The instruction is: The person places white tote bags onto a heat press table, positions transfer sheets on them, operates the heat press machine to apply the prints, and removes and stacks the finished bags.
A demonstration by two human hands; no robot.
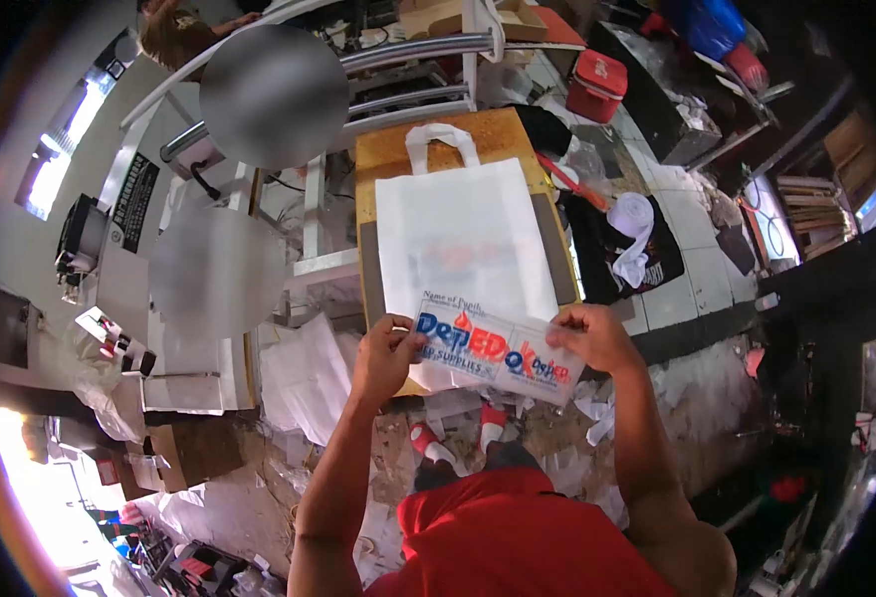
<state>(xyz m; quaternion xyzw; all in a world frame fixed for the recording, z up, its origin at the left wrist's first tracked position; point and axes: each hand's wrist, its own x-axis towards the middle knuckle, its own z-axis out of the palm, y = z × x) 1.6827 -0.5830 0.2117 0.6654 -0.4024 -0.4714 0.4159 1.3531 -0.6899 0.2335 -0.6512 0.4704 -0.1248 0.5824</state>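
Note:
Between my two hands is a translucent printed transfer sheet (493, 350) with "DepED" lettering in blue and red and "Name of Pupil" along its top. My left hand (388, 355) pinches its left end. At the right end, my right hand (595, 340) grips it between thumb and fingers. The sheet is tilted, its right side lower, and overlaps the near end of a white tote bag (453, 214). That bag lies flat, its handles pointing away from me, on a wooden board (506, 129). A faint reddish mark shows through the bag's fabric.
White sheets or bags (304, 373) hang left of the board. A roll of white material (632, 214) lies on black cloth to the right. Beyond are a red cooler box (597, 85) and a metal rail frame (418, 50). Scraps litter the floor. Another person (174, 35) is at top left.

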